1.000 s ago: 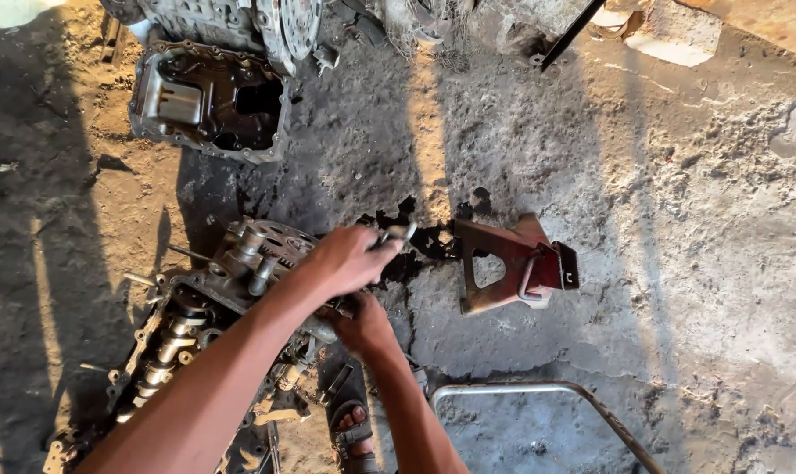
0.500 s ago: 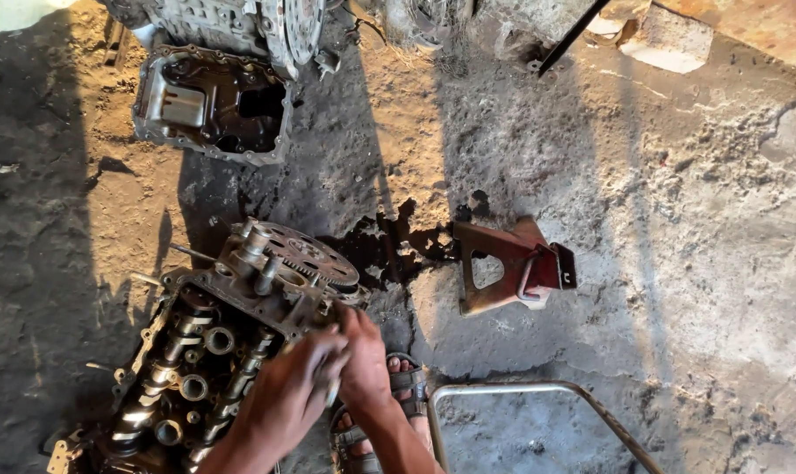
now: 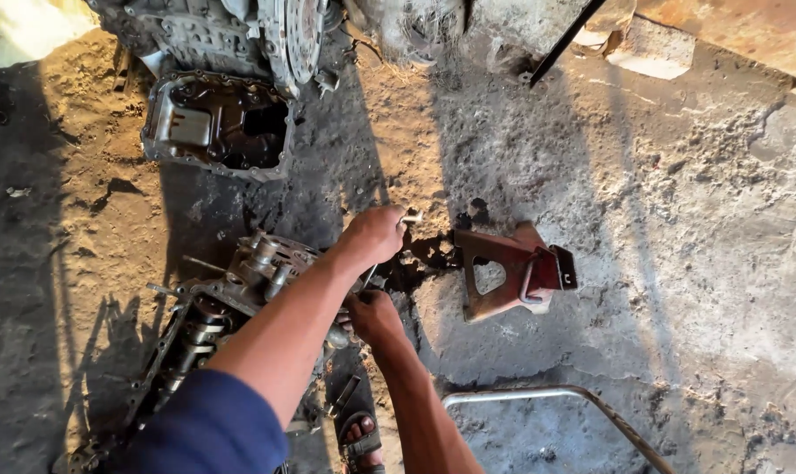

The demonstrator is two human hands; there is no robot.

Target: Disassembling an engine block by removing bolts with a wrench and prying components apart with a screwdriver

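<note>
While your left hand is closed in a fist around a slim metal tool, whose pale tip pokes out to the right of your knuckles, your right hand sits just below it, fingers curled against the near edge of the engine part; what it pinches there, if anything, you cannot tell from this view. That greasy engine part lies on the dirt floor to the left of both hands, its long axis running diagonally from lower left, near your blue sleeve, up to the round end just beside your left wrist. Your right hand is the one touching it; your left hovers above its upper right end. The rusty red bracket lies apart to the right, an oil pan well above, and a sandalled foot below.
</note>
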